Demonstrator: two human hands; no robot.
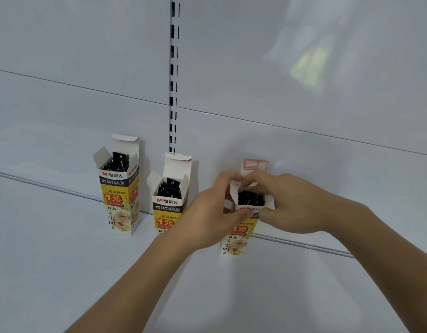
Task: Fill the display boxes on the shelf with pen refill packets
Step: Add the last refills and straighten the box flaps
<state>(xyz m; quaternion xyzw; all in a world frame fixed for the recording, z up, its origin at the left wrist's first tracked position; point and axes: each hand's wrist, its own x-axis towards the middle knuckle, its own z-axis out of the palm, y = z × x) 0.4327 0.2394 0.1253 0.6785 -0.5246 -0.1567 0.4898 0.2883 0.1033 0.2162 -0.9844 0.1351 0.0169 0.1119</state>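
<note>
Three tall yellow-and-white boxes stand upright on the white shelf (63, 248), all with top flaps open and dark refill packets showing inside. The left box (119, 200) is at centre-left of the frame, and the middle box (168, 207) is just to its right. The right box (241, 234) sits right of centre, gripped near its top by both hands: the left hand (207, 212) curls round its left side, and the right hand (287, 200) pinches its upper edge, above the packets (249, 197) inside.

Left hand (213, 207) and right hand (289, 200) extended forward, fingers curled, pinching.
</note>
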